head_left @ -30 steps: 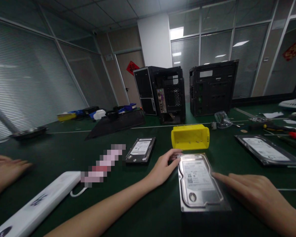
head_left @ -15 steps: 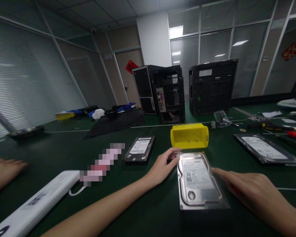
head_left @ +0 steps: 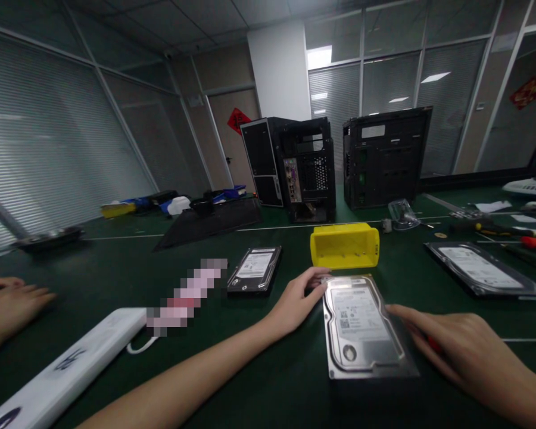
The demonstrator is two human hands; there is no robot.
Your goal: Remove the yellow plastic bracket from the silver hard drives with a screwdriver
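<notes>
A silver hard drive (head_left: pixel 361 330) with a white label lies label-up in front of me, raised a little on a dark underside. The fingers of my left hand (head_left: pixel 299 298) grip its far left corner, thumb on the edge. Beside the drive's right edge is my right hand (head_left: pixel 460 345), index finger stretched toward that side and the other fingers curled. A bit of red shows in its palm, apparently the handle of a screwdriver (head_left: pixel 434 344), mostly hidden. A thin metal rod (head_left: pixel 522 340) appears beyond the wrist; whether it belongs to the screwdriver I cannot tell.
Just behind the drive, a yellow bin (head_left: pixel 343 256) lies on its side. More hard drives lie left (head_left: pixel 255 269) and right (head_left: pixel 482 268). Two black computer cases (head_left: pixel 290 170) stand behind. A white power strip (head_left: pixel 71 363) runs at the left, near another person's hand (head_left: pixel 18 304).
My hands and the drive keep nearly the same places, with a small shift of the view. A little more red shows in my right hand. The other person's hands have moved slightly.
</notes>
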